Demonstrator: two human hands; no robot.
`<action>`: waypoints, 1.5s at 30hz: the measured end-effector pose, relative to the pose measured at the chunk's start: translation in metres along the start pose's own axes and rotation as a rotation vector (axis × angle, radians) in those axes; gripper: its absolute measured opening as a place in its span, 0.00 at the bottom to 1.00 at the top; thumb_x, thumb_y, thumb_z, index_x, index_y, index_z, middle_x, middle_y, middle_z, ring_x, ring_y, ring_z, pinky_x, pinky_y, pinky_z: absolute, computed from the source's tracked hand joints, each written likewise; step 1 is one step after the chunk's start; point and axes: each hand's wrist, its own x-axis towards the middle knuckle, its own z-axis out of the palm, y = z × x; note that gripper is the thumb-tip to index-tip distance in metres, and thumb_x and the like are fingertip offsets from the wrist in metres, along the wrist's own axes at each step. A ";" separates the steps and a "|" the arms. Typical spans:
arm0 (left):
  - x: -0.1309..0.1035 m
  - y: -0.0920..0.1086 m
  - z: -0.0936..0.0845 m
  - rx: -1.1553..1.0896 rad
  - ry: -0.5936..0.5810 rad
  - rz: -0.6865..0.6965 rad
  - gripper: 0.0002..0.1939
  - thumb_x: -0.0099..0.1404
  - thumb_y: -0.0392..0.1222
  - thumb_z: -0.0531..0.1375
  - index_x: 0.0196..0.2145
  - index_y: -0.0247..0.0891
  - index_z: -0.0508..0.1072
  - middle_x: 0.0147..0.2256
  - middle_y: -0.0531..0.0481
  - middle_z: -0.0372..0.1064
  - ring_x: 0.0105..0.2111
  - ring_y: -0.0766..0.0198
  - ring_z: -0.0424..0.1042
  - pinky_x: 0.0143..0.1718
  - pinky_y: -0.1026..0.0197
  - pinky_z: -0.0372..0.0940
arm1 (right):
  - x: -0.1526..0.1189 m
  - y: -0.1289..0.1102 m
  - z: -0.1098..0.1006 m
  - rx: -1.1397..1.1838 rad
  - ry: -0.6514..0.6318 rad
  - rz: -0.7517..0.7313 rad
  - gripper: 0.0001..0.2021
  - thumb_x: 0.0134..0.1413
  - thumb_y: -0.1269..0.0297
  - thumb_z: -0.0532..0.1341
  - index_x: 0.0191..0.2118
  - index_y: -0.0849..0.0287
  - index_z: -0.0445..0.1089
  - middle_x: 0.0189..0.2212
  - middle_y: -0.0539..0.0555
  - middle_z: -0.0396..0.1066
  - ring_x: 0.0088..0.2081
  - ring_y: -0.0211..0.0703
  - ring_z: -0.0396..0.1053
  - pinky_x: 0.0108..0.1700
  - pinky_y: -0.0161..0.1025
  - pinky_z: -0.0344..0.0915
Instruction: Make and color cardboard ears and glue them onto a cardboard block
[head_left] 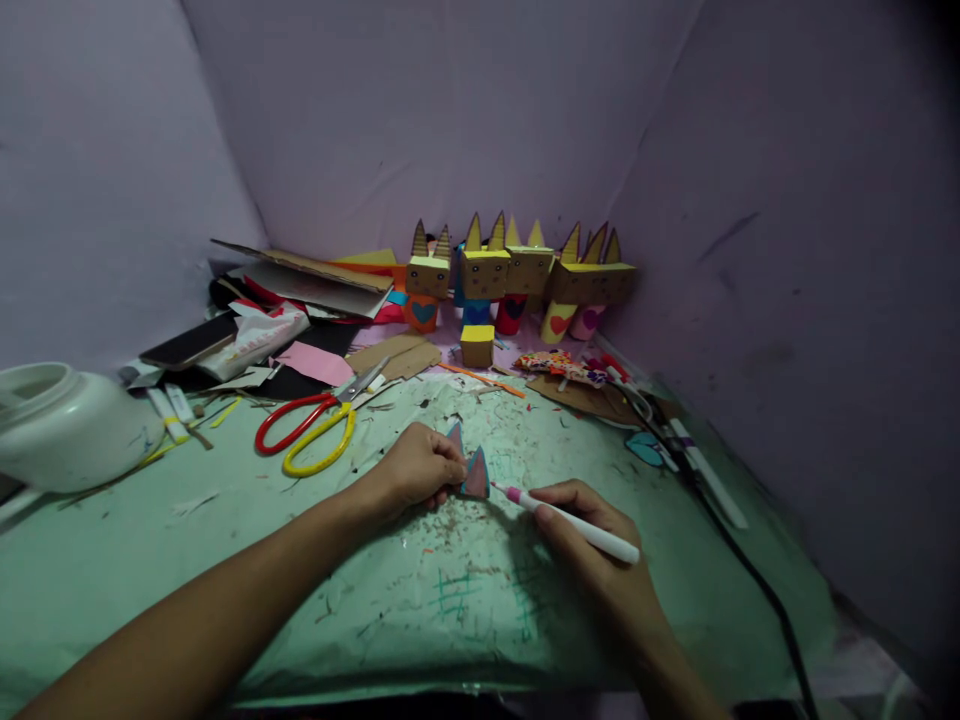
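Note:
My left hand point(426, 466), its fingers pinched together, holds small triangular paper ears point(476, 475) over the middle of the green-covered table. The ears are pinkish inside with blue edges, and one sticks up behind my fingers. A white marker point(592, 533) with a pink tip end is held in my right hand point(592, 520). The tip points left and lies close to the right edge of the front ear; whether it touches cannot be made out.
Scissors point(319, 432) with red and yellow handles lie left of centre. A white pot point(82, 430) stands far left. Cardboard figures point(484, 275) line the back, with a small box point(477, 347) before them. A black cable point(742, 555) runs down the right side.

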 end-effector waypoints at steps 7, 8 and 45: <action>0.000 0.001 0.000 0.022 0.004 -0.003 0.07 0.50 0.29 0.55 0.18 0.32 0.68 0.07 0.58 0.55 0.08 0.73 0.54 0.11 0.71 0.49 | 0.003 -0.002 0.002 -0.106 -0.051 -0.072 0.10 0.50 0.59 0.58 0.33 0.59 0.72 0.23 0.50 0.70 0.24 0.38 0.63 0.24 0.32 0.57; 0.000 0.001 0.000 0.025 0.003 -0.001 0.07 0.50 0.29 0.55 0.18 0.32 0.68 0.07 0.58 0.55 0.08 0.74 0.54 0.11 0.71 0.48 | 0.002 -0.002 0.002 -0.117 -0.057 -0.086 0.10 0.51 0.59 0.58 0.34 0.59 0.72 0.24 0.50 0.70 0.24 0.38 0.64 0.24 0.32 0.57; 0.002 -0.005 0.002 0.123 0.037 0.088 0.06 0.49 0.30 0.56 0.18 0.32 0.70 0.08 0.58 0.56 0.10 0.73 0.55 0.12 0.70 0.49 | -0.003 -0.003 0.003 -0.265 -0.073 -0.258 0.08 0.53 0.62 0.57 0.32 0.59 0.71 0.20 0.50 0.70 0.20 0.38 0.65 0.21 0.33 0.58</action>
